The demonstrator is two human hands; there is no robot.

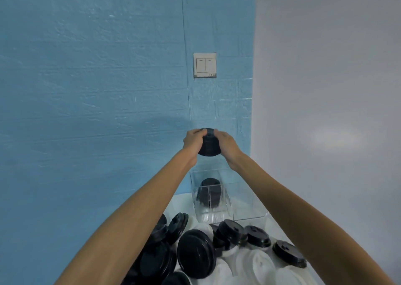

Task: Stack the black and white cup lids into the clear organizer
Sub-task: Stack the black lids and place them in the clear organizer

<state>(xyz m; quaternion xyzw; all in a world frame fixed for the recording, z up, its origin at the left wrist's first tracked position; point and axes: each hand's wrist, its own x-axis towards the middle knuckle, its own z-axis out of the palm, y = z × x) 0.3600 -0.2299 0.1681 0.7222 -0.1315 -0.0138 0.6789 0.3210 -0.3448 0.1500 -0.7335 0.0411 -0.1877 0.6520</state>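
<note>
Loose black and white plastic cup lids heap nearest, before the clear acrylic organizer, which already holds some black lids. Above it, left hand and right hand clamp a black lid stack; a tilted or uneven release could catch the organizer's rim and spill it.

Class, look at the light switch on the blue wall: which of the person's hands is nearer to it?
Right, narrowly. The right hand grips the stack of black lids almost directly below the light switch; the left hand grips the stack's other side, below and further left.
</note>
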